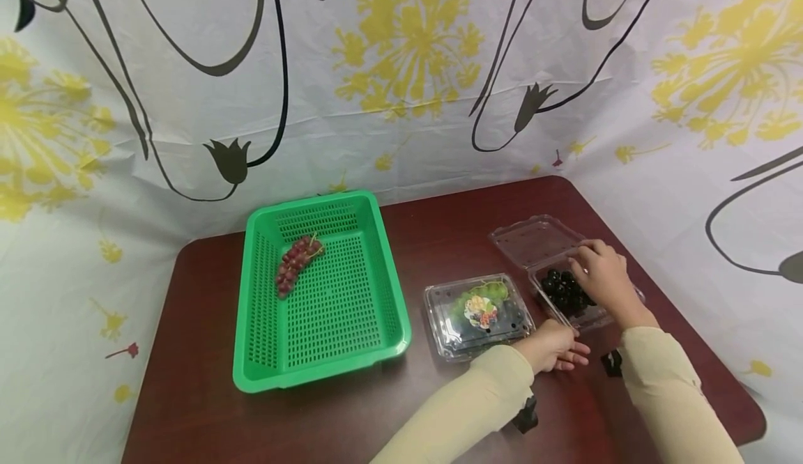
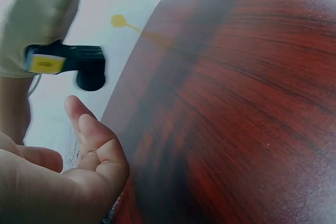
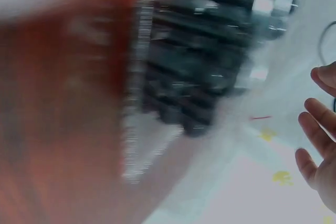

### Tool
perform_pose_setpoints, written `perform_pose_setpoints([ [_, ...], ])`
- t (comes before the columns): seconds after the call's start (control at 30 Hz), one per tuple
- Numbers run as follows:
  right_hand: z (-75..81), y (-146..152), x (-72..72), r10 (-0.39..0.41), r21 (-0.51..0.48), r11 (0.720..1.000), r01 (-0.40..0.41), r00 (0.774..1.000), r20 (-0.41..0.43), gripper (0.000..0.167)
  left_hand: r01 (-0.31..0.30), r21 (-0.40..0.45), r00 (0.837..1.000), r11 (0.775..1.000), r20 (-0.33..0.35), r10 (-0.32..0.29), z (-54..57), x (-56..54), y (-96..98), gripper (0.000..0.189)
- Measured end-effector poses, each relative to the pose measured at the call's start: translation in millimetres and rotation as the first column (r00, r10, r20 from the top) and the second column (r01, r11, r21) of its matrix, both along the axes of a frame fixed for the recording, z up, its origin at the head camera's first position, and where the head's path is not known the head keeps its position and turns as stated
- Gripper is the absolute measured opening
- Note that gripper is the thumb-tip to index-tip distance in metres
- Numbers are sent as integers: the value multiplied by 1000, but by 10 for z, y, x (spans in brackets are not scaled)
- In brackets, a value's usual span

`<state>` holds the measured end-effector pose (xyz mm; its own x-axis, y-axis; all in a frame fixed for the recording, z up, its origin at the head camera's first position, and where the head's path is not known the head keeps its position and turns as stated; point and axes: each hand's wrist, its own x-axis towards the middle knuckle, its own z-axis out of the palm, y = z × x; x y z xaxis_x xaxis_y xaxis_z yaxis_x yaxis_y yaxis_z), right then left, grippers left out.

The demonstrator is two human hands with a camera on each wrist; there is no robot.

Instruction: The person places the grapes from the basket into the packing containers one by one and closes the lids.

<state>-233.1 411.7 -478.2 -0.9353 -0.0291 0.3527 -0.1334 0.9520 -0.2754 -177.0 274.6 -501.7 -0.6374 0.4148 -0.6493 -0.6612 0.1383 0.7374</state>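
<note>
An open clear plastic box (image 1: 590, 323) with a bunch of black grapes (image 1: 564, 291) stands at the right of the table, its lid (image 1: 539, 240) folded back. My left hand (image 1: 553, 347) pinches the near left corner of this box. In the left wrist view, clear plastic shows behind the curled fingers (image 2: 105, 145). Above the black grapes is my right hand (image 1: 603, 276), fingers pointing down. The right wrist view shows the right hand (image 3: 320, 140) with its fingers loose and apart, nothing between them; the grapes (image 3: 199, 61) there are blurred.
Left of the open box lies a closed clear box (image 1: 447, 342) with green grapes and a round fruit sticker (image 1: 481, 311). A green plastic basket (image 1: 326, 363) holds a red grape bunch (image 1: 295, 265). Patterned cloth (image 1: 376, 136) hangs behind the dark red table (image 1: 433, 220).
</note>
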Motion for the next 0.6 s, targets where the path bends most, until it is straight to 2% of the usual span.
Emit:
perform_pose_setpoints([
  [0.13,193,-80,-54,19,-36,999,-20,999,-31,13,3,-3,1000,1000,-3,-3,-14,16,0,14],
  [0.37,475,-308,-107,76,-111,991,-79,997,-31,19,10,4,1000,1000,-11,-10,10,32,-46,13],
  [0.6,654,-495,-127,122,-138,981,-133,989,-83,18,86,-14,996,996,-4,-86,89,62,-159,27],
])
